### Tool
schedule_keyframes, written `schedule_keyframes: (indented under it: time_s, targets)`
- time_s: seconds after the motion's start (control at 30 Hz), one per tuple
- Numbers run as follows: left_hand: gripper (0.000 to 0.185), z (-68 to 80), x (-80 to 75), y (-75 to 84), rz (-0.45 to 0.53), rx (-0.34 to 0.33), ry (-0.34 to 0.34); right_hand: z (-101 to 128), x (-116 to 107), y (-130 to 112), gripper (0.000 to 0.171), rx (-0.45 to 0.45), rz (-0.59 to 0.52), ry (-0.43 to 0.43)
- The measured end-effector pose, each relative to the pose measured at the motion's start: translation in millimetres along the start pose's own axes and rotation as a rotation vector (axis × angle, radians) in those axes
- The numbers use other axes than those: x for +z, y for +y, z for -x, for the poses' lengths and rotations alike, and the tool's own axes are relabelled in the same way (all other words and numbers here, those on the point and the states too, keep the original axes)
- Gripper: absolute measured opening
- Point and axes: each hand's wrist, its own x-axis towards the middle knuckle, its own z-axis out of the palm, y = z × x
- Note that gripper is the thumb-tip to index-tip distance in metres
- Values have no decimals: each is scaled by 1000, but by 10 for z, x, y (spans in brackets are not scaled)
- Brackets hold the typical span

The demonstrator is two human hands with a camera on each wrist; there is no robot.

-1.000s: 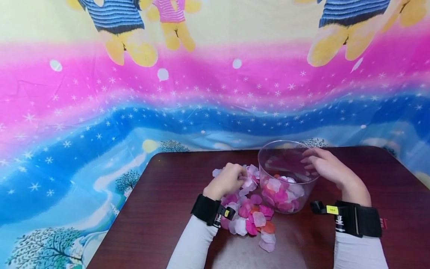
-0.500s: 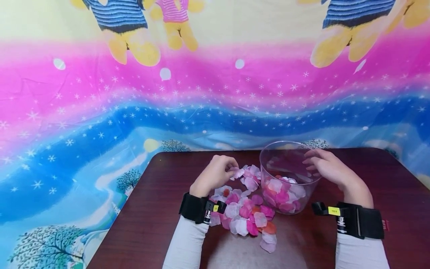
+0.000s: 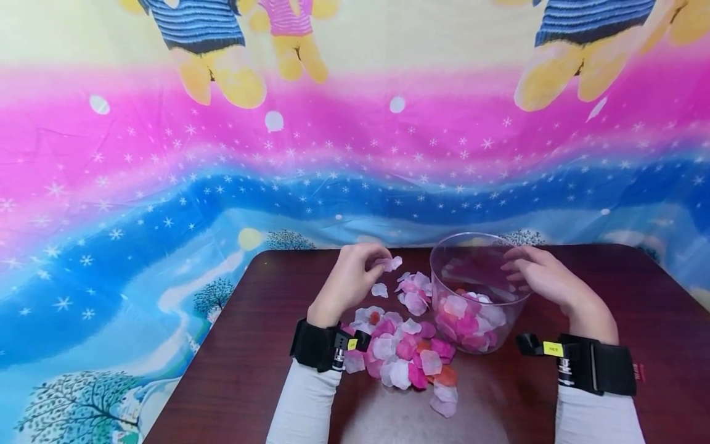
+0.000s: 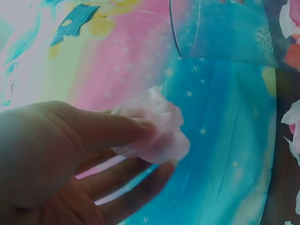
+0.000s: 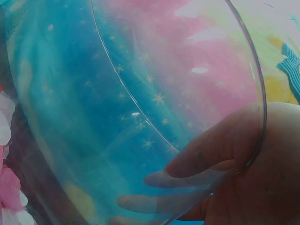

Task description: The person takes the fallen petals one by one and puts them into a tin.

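Note:
A clear plastic bowl [image 3: 450, 246] stands on the dark wooden table [image 3: 261, 345], partly filled with pink and white petals [image 3: 465, 318]. My right hand [image 3: 540, 276] grips the bowl's right rim, thumb inside, fingers [image 5: 197, 176] against the outer wall. My left hand [image 3: 355, 274] is raised left of the bowl and pinches a small bunch of pale pink petals [image 3: 390, 264] between thumb and fingers [image 4: 117, 131]; the bunch [image 4: 157, 129] shows close in the left wrist view. A loose pile of pink, white and orange petals [image 3: 405, 351] lies on the table below the left hand.
A bright patterned cloth [image 3: 222, 154] with stars and cartoon figures hangs behind and left of the table. Black wrist straps [image 3: 318, 345] sit on both forearms. Bare table surface extends to the left and to the right [image 3: 665, 308] of the bowl.
My left hand has lifted from the pile, moving up and slightly left with a bunch of petals pinched in it. The right hand and bowl have stayed put.

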Motion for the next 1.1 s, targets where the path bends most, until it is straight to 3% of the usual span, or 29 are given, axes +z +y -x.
schedule_keyframes:
  time_s: [0.27,0.4,0.57,0.73,1.1]
  targets:
    - [12,-41,90,165,76,162,133,-8,-1,1,47,0,4,4]
    - [11,-66,173,292,83,261,164,-4,2,0,47,1,3,2]
    - [14,-88,300,440,85,368,138,3,7,-3,47,-1,-1,0]
    - [20,-95,419,543,83,420,103,5,6,-16,48,1,0,6]
    - [19,-87,594,605,24,419,23,11,10,-16,48,-2,-17,2]
